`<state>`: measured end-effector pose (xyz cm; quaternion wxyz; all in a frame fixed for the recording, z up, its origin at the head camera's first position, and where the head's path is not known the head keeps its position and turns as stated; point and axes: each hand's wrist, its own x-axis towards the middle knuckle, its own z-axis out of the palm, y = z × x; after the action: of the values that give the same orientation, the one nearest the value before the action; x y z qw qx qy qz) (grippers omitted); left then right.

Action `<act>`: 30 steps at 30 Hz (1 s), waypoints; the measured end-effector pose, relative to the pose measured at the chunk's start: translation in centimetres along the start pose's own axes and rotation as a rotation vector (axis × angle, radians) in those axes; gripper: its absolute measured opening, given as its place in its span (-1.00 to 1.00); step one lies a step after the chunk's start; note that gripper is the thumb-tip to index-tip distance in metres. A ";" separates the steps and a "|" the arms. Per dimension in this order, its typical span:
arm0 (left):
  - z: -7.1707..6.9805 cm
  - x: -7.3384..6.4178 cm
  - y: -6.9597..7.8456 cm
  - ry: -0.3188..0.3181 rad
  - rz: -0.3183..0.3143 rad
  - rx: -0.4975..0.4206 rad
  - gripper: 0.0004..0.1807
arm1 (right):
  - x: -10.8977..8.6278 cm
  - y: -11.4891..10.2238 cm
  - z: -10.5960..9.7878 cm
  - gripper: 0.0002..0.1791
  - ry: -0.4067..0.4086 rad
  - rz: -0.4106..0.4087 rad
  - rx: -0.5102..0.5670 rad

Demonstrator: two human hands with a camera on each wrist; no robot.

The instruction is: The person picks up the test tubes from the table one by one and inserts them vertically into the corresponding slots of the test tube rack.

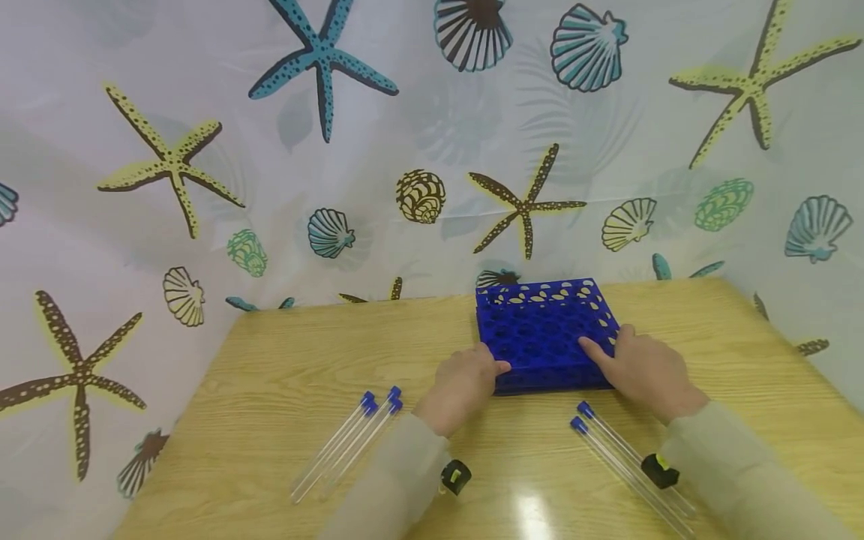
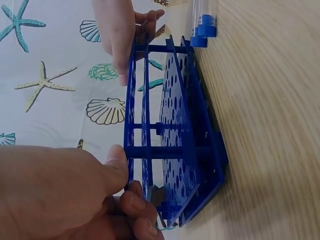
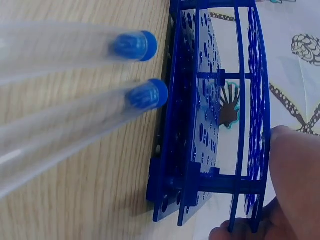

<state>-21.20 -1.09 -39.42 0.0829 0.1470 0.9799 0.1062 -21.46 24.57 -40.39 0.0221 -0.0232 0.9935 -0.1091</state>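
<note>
Rack, pinched by your left grip at 8 o'clock, right grip at 4, apparently being positioned; level handling advisable next.

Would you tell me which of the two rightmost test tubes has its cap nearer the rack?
The right test tube: its cap lies nearer the test tube rack; the cap of the left tube lies farther.

The kind of room cannot be told: lab-style ware, a blue tube rack in the grip and capped tubes nearer than it, sits on a wood-grain table; a seashell-print cloth hangs beyond.
</note>
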 end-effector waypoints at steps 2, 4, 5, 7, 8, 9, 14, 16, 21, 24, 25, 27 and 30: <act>-0.1 -0.2 -0.5 0.000 -0.002 -0.001 -0.52 | 0.0 -0.4 0.0 0.08 0.007 -0.009 -0.002; -0.2 -0.3 -0.9 -0.001 -0.004 0.005 -0.51 | -0.1 -0.8 0.1 0.08 0.013 -0.018 -0.009; -0.2 -0.4 -1.1 -0.002 -0.010 0.000 -0.51 | -0.1 -0.9 0.1 0.09 0.016 -0.022 -0.013; -0.3 -0.6 -1.5 -0.007 -0.020 -0.009 -0.51 | -0.2 -1.3 0.0 0.08 0.015 -0.026 -0.014; -0.4 -0.7 -1.6 -0.008 -0.025 -0.012 -0.51 | -0.2 -1.4 0.0 0.07 0.014 -0.029 -0.014; -0.4 -0.9 -1.8 -0.010 -0.031 -0.010 -0.50 | -0.3 -1.6 0.0 0.07 0.013 -0.032 -0.015; -0.5 -1.3 -2.6 -0.010 -0.042 0.019 -0.48 | -0.5 -2.2 0.1 0.02 0.015 -0.058 -0.021; -0.5 -1.5 -3.0 -0.008 -0.035 0.037 -0.47 | -0.5 -2.4 0.2 0.01 0.027 -0.074 -0.030; -0.7 -2.0 -4.0 -0.008 -0.013 0.038 -0.43 | -0.6 -3.0 0.3 -0.07 0.066 -0.098 -0.035; -0.8 -2.4 -4.6 -0.019 -0.016 0.007 -0.44 | -0.7 -3.6 0.4 -0.09 0.062 -0.103 -0.029; -0.8 -2.5 -4.8 -0.022 -0.015 0.004 -0.45 | -0.7 -3.8 0.4 -0.11 0.057 -0.104 -0.029; -0.8 -2.7 -5.2 -0.019 -0.015 -0.014 -0.48 | -0.8 -4.1 0.5 -0.13 0.051 -0.108 -0.034; -0.9 -3.0 -5.8 -0.017 -0.006 -0.041 -0.49 | -0.9 -4.5 0.6 -0.17 0.057 -0.113 -0.057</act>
<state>-20.08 -7.58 -39.50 0.0945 0.1431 0.9773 0.1245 -20.37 20.04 -39.97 -0.0133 -0.0767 0.9936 -0.0824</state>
